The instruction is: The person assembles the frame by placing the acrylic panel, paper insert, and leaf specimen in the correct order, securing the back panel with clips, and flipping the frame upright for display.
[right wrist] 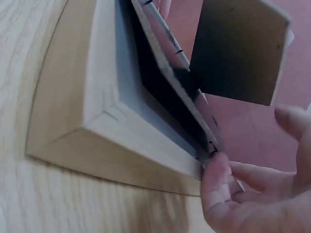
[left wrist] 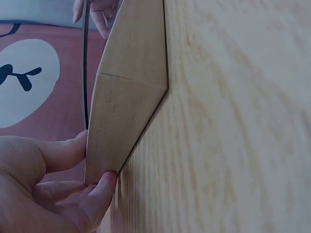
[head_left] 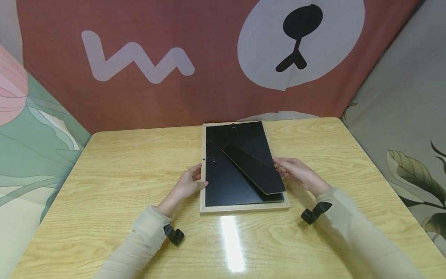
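A light wooden picture frame (head_left: pixel 240 207) lies on the table with its back up. Its black backing board (head_left: pixel 223 182) carries a tapered black easel stand (head_left: pixel 256 170), swung partly out. At the frame's left side, my left hand (head_left: pixel 186 186) grips the wood, thumb (left wrist: pixel 68 153) on the top edge and fingertips low on the outer side. My right hand (head_left: pixel 296 173) holds the right edge of the backing board, which tilts up out of the frame on that side. In the right wrist view, a fingertip (right wrist: pixel 217 167) is against the raised edge and the thumb stands apart.
The wooden table (head_left: pixel 139 170) extends to both sides of the frame. Behind it hangs a red-brown cloth (head_left: pixel 209 93) with a bear's face, close to the table's back edge. Dark wrist cameras (head_left: pixel 174 235) sit on both sleeves.
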### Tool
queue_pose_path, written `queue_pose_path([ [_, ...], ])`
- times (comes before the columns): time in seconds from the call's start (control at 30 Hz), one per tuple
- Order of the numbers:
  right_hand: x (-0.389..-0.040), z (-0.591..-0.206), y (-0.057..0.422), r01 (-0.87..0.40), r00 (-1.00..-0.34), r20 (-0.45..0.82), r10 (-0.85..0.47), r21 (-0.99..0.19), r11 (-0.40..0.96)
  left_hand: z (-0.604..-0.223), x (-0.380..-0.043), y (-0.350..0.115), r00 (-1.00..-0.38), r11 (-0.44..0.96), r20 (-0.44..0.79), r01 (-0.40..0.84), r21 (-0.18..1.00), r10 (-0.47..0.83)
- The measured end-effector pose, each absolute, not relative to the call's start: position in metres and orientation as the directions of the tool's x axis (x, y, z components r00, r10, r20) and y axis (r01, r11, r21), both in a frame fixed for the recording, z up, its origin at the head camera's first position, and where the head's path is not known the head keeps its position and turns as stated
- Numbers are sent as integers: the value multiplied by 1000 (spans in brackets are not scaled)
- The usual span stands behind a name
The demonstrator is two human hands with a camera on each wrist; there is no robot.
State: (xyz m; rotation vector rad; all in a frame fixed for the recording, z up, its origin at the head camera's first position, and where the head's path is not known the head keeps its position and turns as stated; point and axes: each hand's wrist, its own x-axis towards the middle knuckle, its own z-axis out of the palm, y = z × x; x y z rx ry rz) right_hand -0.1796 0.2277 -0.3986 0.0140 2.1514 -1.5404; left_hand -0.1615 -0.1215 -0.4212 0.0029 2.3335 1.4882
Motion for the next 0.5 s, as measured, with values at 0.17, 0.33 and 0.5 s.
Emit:
queue_pose_path([
  [0.17,-176,-396,231,197,-855,-378,-354,-870,453,-422,-161,-121,-929,446,-312,-197,873,201],
  [0.33,-173,-396,229,144,-871,-339,-356,-869,474,-423,-161,-122,-928,451,-313,-196,871,201],
  [0.5,-166,-396,219,109,-918,-287,-274,-847,520,-422,-161,-122,-931,453,-303,-186,872,201],
])
